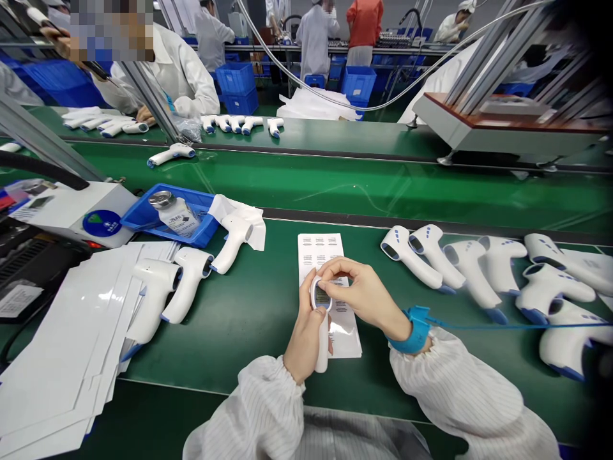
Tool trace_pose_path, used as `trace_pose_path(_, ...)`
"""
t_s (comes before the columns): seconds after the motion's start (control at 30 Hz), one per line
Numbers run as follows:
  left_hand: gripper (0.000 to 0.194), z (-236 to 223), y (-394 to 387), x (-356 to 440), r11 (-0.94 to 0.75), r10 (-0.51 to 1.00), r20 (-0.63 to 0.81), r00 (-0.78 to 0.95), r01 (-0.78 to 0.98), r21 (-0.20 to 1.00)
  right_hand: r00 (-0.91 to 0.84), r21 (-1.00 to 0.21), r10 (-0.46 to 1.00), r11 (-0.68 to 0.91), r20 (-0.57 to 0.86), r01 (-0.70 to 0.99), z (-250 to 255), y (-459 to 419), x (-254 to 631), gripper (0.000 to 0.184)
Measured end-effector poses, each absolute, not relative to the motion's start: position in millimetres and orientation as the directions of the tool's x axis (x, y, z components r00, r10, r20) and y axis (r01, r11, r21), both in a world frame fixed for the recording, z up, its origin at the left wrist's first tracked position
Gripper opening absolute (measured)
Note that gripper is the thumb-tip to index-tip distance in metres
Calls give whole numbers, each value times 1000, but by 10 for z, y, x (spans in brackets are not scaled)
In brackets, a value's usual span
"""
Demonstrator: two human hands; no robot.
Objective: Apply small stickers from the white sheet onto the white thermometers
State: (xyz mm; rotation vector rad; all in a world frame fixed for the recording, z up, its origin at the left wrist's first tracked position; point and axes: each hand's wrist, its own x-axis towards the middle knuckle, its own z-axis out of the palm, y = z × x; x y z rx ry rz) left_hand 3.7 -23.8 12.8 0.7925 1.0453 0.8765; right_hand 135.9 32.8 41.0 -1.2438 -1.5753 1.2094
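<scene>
My left hand is wrapped around the handle of a white infrared thermometer, whose display faces me. At the head of this thermometer, the thumb and fingers of my right hand are pinched together against the display's rim. Whether a small piece sits between those fingertips cannot be made out. Beneath both hands lies a white sheet of printed labels, partly covered by them. A blue strap with a cord circles my right wrist.
Several more thermometers lie at the right, others at the left beside stacked white sheets. A blue tray holds a lidded bottle. Behind runs a green conveyor belt; a co-worker sits across it.
</scene>
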Motion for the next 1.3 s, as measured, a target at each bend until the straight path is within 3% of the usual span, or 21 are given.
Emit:
trace_pose_path(0.2, 61, 92, -243, 33, 420, 897, -363, 253, -227, 879, -232, -954, 972, 106, 40, 279, 354, 306, 1363, 4)
trace_pose_path(0.33, 58, 93, -246, 31, 425, 894, -370, 252, -219, 878, -308, -910, 947, 207, 94, 359, 311, 257, 1378, 27)
trace_pose_path(0.47, 58, 97, -246, 35, 418, 899, -365, 242, -232, 878, -287, -884, 942, 280, 177, 374, 316, 267, 1384, 0)
trace_pose_path(0.6, 59, 97, -240, 32, 431, 895, -371, 249, -261, 864, -258, -885, 948, 278, 189, 374, 320, 330, 1360, 15)
trace_pose_path(0.73, 83, 118, -243, 2, 415, 889, -327, 320, -264, 871, -268, -936, 963, 124, 33, 331, 266, 296, 1330, 12)
trace_pose_path(0.83, 97, 145, -239, -48, 372, 906, -262, 333, -328, 868, -308, -948, 944, -11, -114, 318, 268, 124, 1325, 62)
trace_pose_path(0.9, 102, 177, -205, -88, 313, 930, -171, 325, -457, 833, -365, -952, 896, -163, -253, 260, 320, -6, 1334, 77)
trace_pose_path(0.97, 106, 224, -134, -124, 275, 942, -93, 323, -580, 767, -489, -934, 797, -276, -355, 229, 388, -53, 1347, 67)
trace_pose_path(1.03, 104, 281, -44, -142, 272, 950, -119, 290, -575, 772, -532, -920, 758, -241, -378, 310, 434, 65, 1352, 49)
trace_pose_path(1.1, 96, 334, 28, -138, 291, 953, -215, 214, -446, 846, -383, -856, 863, -101, -329, 508, 441, 381, 1353, 36)
trace_pose_path(1.17, 86, 372, 57, -125, 341, 938, -299, 173, -312, 887, -162, -678, 972, 5, -169, 735, 429, 844, 1383, 35)
trace_pose_path(1.3, 70, 356, 2, -179, 417, 904, -371, 214, -240, 877, -19, -563, 1000, 19, 5, 826, 447, 1629, 1661, 57)
